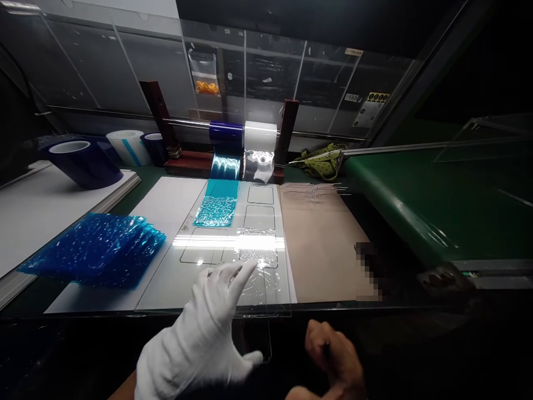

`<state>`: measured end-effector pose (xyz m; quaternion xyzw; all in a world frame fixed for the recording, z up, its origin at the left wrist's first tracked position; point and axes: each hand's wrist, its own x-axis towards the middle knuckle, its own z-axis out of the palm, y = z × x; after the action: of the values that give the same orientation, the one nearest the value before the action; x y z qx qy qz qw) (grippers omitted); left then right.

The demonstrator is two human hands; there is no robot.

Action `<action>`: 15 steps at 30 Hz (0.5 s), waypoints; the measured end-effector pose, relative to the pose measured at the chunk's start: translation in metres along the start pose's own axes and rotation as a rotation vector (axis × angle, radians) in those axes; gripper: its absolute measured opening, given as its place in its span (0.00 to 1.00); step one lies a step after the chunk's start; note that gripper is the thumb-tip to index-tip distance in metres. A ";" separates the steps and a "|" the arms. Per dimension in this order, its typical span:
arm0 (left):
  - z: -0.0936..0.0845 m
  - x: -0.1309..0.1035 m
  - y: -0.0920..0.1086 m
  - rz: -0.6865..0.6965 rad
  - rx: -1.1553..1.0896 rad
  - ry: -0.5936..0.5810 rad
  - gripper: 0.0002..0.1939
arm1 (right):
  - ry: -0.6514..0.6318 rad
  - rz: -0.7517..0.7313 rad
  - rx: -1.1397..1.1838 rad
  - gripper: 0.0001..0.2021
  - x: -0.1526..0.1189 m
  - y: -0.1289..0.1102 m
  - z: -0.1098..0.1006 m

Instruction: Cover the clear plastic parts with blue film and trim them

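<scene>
My left hand (204,333), in a white glove, holds a thin clear panel (262,311) by its edges at the front of the bench. The panel is so see-through that only its rim and reflections show. My right hand (335,355) is bare and curled just to the right, apart from the panel; a small dark thing at its fingers is too unclear to name. Beyond the left hand lies a clear sheet (162,291) with rounded rectangle outlines. A blue film strip (216,211) and a clear film strip (260,169) come down onto it from two rolls.
A wooden stand (156,105) carries the blue roll (226,133) and clear roll (261,136). Crumpled blue film pieces (104,250) lie left, near spare rolls (83,161). Brown paper (325,250) lies right, beside a green conveyor belt (416,205). A transparent shield (270,72) stands behind.
</scene>
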<state>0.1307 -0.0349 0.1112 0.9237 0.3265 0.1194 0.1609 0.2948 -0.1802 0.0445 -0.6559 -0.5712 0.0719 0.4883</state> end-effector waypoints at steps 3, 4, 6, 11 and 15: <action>0.007 -0.001 -0.001 -0.028 0.127 0.087 0.61 | -0.079 0.123 -0.219 0.23 0.019 0.024 -0.020; 0.010 -0.001 -0.002 -0.031 0.161 0.102 0.62 | -0.144 0.155 -0.323 0.18 0.031 0.037 -0.026; 0.015 0.001 -0.002 -0.067 0.237 0.129 0.63 | -0.194 0.180 -0.589 0.12 0.057 0.069 -0.035; 0.028 0.010 -0.001 -0.205 0.404 0.148 0.63 | -0.189 0.171 -0.754 0.15 0.097 0.127 -0.041; 0.034 0.025 -0.002 -0.388 0.437 0.163 0.60 | -0.172 0.065 -0.735 0.27 0.083 0.091 -0.024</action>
<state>0.1597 -0.0248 0.0821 0.8441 0.5268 0.0871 -0.0486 0.4005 -0.1139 0.0293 -0.7966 -0.5767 -0.0674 0.1682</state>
